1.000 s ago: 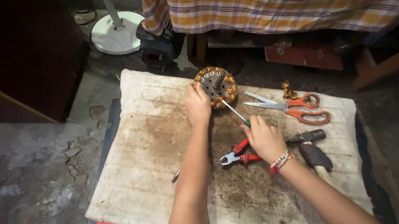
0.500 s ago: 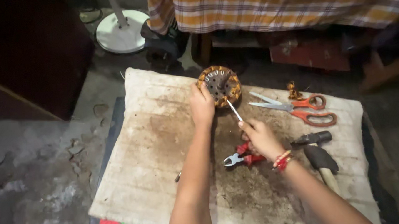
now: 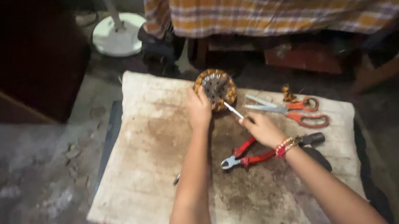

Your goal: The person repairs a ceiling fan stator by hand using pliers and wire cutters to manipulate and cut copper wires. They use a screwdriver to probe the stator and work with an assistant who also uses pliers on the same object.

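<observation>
A round motor stator (image 3: 216,87) with copper-coloured windings stands tilted on a stained white cloth (image 3: 143,165). My left hand (image 3: 199,108) grips its left rim. My right hand (image 3: 262,129) holds a thin metal tool (image 3: 232,110) whose tip points into the stator's lower right edge. A beaded bracelet sits on my right wrist. Red-handled pliers (image 3: 243,156) lie on the cloth just below my right hand.
Orange-handled scissors (image 3: 295,110) lie right of the stator, with a small brass-coloured piece (image 3: 288,93) behind them. A black-handled tool (image 3: 314,139) lies under my right forearm. A white fan base (image 3: 117,35) and a checked cloth (image 3: 271,6) are behind.
The view has shifted slightly. My right hand has brought the thin tool's tip closer against the stator's edge. My left hand keeps its grip.
</observation>
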